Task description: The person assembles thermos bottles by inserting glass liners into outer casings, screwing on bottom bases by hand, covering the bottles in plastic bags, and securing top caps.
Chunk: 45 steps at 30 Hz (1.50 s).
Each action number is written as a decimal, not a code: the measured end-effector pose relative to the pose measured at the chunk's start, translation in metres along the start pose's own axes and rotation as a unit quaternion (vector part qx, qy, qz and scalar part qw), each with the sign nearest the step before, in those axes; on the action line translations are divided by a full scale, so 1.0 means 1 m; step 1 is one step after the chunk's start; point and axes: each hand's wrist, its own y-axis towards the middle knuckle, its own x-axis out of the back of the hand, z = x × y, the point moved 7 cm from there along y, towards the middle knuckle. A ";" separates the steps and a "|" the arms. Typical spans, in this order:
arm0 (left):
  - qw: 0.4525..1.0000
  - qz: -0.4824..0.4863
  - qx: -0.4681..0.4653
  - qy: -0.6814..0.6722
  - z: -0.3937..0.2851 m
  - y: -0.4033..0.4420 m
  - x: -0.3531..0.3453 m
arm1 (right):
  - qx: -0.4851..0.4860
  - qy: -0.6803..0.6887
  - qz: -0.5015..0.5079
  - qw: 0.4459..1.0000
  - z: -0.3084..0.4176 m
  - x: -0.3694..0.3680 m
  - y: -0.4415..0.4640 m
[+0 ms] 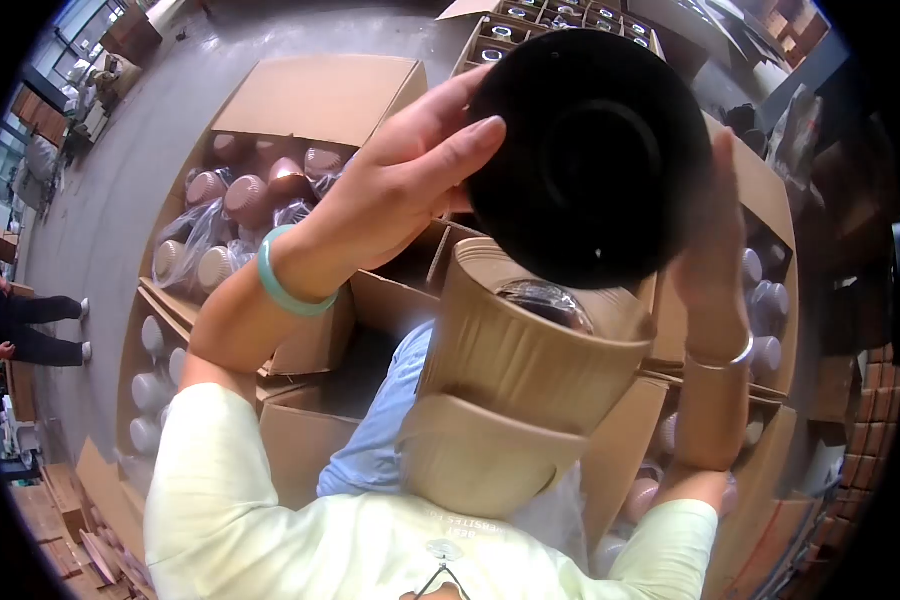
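Note:
In the head view, a round black piece (580, 215) with a raised ring in its middle is held up close to the camera. I cannot tell whether it is a lid or the base of something deeper. My left hand (420, 160) grips its left edge, thumb on the near face. Blurred by motion, my right hand (712, 245) is against its right edge. Just below stands a ribbed beige pot-like container (530, 350), with something dark and shiny, seemingly plastic-wrapped, in its mouth. A smooth beige rounded piece (485, 455) is directly beneath that, near my chest.
An open carton (320, 85) at left holds several pink ribbed vessels (245, 200) in plastic. Below it, pale cups (150, 390) fill another box. More cartons stand at right, and a divided carton (490, 40) is behind. A person (30, 320) stands far left.

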 end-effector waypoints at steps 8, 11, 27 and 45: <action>0.971 -0.174 -0.086 -0.141 -0.068 -0.119 0.008 | 0.407 -0.452 0.090 0.789 0.096 -0.080 -0.101; 0.966 -0.202 -0.095 -0.134 -0.077 -0.185 0.000 | 0.417 -0.510 0.185 0.729 0.081 -0.139 -0.155; 0.976 -0.210 0.048 -0.037 -0.036 -0.370 -0.062 | 0.250 -0.546 0.385 0.701 0.001 -0.229 -0.311; 0.895 -0.165 -0.165 0.381 -0.029 -0.411 -0.075 | 0.132 -0.203 0.192 0.951 -0.035 -0.233 -0.319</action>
